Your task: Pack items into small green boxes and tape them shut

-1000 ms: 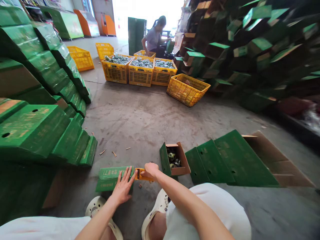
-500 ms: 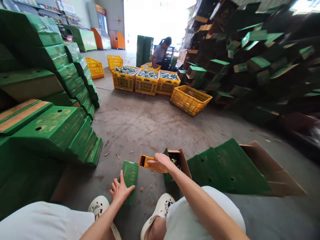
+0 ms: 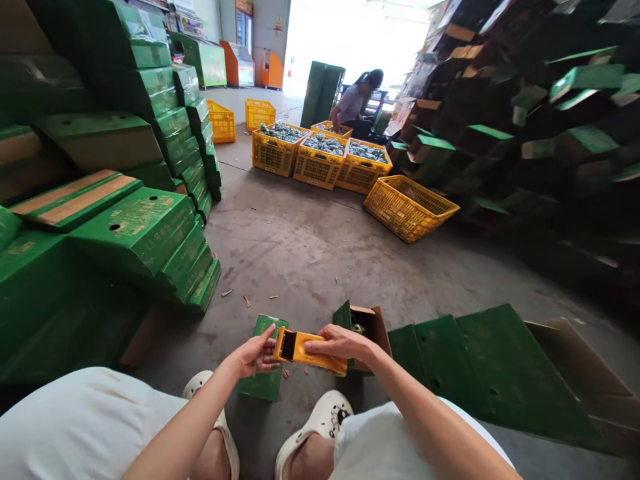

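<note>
Right hand (image 3: 340, 343): fingers (image 3: 320, 345) laid along the top of a yellow tape dispenser (image 3: 307, 350), thumb side hidden under the body, so it holds the tool from above. Left hand (image 3: 255, 357): fingers (image 3: 267, 348) pinched at the dispenser's dark open end, closed on its edge or on something there (too small to tell which). The dispenser hangs level above the floor (image 3: 310, 253), between the knees, over the near end of a small green carton (image 3: 265, 373) lying flat on the concrete; the hands cover the carton's upper part and its print cannot be read. Just to the right stands an open brown-lined box (image 3: 370, 327), green outside, with dark contents only partly seen behind the right wrist. Two white clogs (image 3: 320, 427) sit below, the left one mostly hidden by the forearm. Right of the box lie flattened green cartons (image 3: 480, 367), running out of the frame's corner. Left side: a slanted stack of green cartons (image 3: 135, 227), its lower part cut off. Farther back, yellow crates (image 3: 320, 163) hold greenish goods, unclear at this range; one empty crate (image 3: 410, 207) tilts nearby. A seated person (image 3: 353, 107) works behind the crates, hands hidden. The right wall pile is dark and blurred.
</note>
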